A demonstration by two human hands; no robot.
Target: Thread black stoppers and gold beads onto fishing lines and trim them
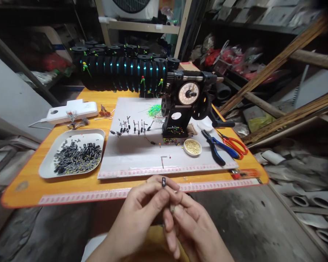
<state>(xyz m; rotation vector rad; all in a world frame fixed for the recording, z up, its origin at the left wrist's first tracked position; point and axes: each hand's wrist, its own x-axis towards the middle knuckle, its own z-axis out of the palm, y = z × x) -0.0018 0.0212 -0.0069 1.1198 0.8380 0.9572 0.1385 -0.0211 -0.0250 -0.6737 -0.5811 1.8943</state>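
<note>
Pinching one small black cylinder (pixel 163 181) together, both hands (pixel 164 214) work; a dozen finished pieces (pixel 129 127) lie on the tabletop (pixel 79 187), the tray (pixel 47 169) still full

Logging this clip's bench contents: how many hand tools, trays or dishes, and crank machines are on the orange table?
Pliers: 1
Scissors: 1
White tray of small black parts: 1
Round dish of gold beads: 1
Black crank machine: 1
Total: 5
Both hands, left and right, pinch one small black part.
</note>
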